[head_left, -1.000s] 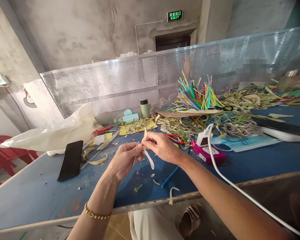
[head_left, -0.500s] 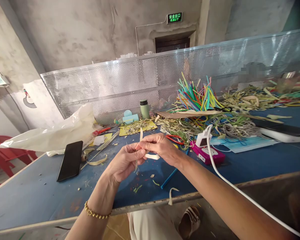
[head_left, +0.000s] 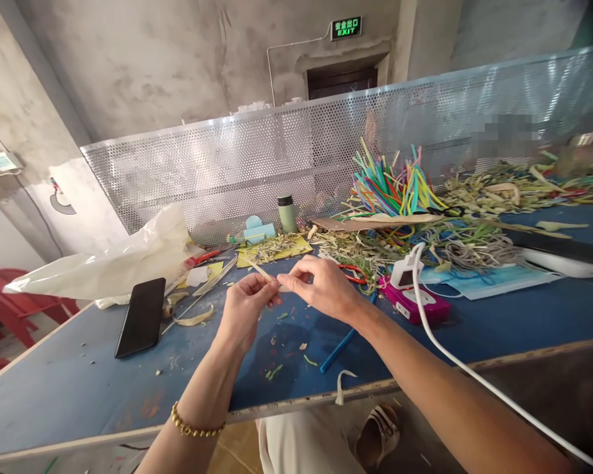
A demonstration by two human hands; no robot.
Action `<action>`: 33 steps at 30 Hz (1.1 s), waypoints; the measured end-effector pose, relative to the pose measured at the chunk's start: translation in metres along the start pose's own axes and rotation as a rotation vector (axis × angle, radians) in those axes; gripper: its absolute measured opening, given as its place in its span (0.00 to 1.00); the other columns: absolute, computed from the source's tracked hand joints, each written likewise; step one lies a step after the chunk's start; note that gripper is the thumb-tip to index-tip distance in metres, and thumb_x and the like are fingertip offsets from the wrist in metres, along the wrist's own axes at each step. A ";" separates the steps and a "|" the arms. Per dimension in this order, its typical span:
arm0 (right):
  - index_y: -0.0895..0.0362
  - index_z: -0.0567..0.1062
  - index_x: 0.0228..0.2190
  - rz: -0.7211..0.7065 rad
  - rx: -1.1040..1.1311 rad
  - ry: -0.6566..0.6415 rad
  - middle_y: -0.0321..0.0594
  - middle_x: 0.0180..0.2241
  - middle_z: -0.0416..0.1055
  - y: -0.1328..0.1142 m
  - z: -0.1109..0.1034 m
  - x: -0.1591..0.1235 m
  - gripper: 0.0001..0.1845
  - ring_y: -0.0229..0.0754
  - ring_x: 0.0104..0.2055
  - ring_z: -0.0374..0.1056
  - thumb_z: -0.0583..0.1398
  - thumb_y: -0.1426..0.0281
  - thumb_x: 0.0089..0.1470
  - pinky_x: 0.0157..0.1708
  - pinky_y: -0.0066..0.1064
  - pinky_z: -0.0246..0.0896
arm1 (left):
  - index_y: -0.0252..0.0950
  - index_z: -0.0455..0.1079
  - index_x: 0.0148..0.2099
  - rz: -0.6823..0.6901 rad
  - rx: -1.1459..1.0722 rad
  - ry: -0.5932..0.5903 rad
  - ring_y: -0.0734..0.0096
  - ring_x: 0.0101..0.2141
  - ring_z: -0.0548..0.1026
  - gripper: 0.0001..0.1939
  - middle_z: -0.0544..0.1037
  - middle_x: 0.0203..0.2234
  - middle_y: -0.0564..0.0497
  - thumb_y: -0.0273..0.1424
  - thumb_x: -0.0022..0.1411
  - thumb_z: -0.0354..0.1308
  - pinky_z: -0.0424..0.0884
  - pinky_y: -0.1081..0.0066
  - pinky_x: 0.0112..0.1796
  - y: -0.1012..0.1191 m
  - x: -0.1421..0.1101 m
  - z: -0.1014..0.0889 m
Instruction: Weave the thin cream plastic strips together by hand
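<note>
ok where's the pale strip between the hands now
In the head view, the pale strip is just left of centre, held where the left hand and right hand meet, its free end pointing toward the yellow sheet.

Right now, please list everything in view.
Strip: 1, pale, in hands
Phone: 1, black, left
Bag: 1, whitish, left
Bottle: 1, green, back
Strand bundle: 1, multicoloured, back
Scraps: many, greenish, back
Box: 1, magenta, right
Charger: 1, white, right
Mask: 1, blue, right
Rod: 1, blue, front
Slab: 1, black, right
Panel: 1, silver, behind
Sign: 1, green, wall
Chair: 1+, red, left
Table: 1, blue, below
Left hand, right hand: 2, bare, centre
</note>
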State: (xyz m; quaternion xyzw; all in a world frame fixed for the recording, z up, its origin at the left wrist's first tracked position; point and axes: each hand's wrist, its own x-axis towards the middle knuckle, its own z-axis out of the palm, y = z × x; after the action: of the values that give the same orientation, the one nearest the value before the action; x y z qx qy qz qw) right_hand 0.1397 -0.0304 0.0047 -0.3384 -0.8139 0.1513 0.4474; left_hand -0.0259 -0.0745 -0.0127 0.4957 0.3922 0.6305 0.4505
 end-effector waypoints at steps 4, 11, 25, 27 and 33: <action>0.59 0.77 0.26 -0.018 0.067 -0.115 0.36 0.25 0.73 0.002 0.008 -0.002 0.06 0.34 0.27 0.65 0.62 0.73 0.54 0.28 0.27 0.55 | 0.32 0.74 0.29 0.037 0.018 0.008 0.75 0.22 0.71 0.14 0.75 0.20 0.52 0.36 0.47 0.72 0.62 0.73 0.27 -0.003 0.000 0.001; 0.60 0.74 0.24 0.042 0.086 -0.102 0.34 0.21 0.69 -0.005 0.008 0.000 0.07 0.33 0.23 0.59 0.61 0.76 0.54 0.26 0.26 0.52 | 0.31 0.73 0.29 -0.026 -0.160 0.034 0.77 0.22 0.72 0.13 0.76 0.24 0.52 0.30 0.43 0.73 0.65 0.74 0.28 -0.003 0.002 0.000; 0.59 0.74 0.26 -0.056 0.098 -0.076 0.35 0.25 0.72 0.000 -0.002 0.000 0.08 0.35 0.27 0.62 0.60 0.74 0.57 0.30 0.27 0.55 | 0.30 0.75 0.31 -0.184 -0.216 -0.134 0.70 0.26 0.77 0.13 0.78 0.24 0.48 0.31 0.46 0.73 0.70 0.71 0.32 0.005 -0.001 -0.004; 0.59 0.74 0.26 -0.081 0.061 -0.069 0.36 0.27 0.73 -0.001 -0.002 0.000 0.08 0.36 0.28 0.64 0.61 0.74 0.58 0.32 0.28 0.56 | 0.30 0.74 0.31 -0.162 -0.215 -0.126 0.71 0.26 0.76 0.13 0.77 0.23 0.49 0.30 0.46 0.73 0.70 0.72 0.32 0.004 -0.001 -0.003; 0.57 0.75 0.29 -0.228 -0.234 0.187 0.41 0.35 0.73 -0.007 0.000 -0.004 0.05 0.43 0.40 0.66 0.62 0.73 0.58 0.45 0.36 0.53 | 0.30 0.74 0.29 -0.062 -0.215 -0.017 0.72 0.28 0.75 0.12 0.76 0.23 0.49 0.29 0.45 0.73 0.68 0.73 0.32 -0.001 0.003 -0.005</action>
State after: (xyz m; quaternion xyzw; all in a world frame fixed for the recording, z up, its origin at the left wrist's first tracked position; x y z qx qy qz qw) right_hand 0.1381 -0.0381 0.0059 -0.3063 -0.8139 -0.0280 0.4929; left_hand -0.0306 -0.0715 -0.0139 0.4375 0.3337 0.6505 0.5236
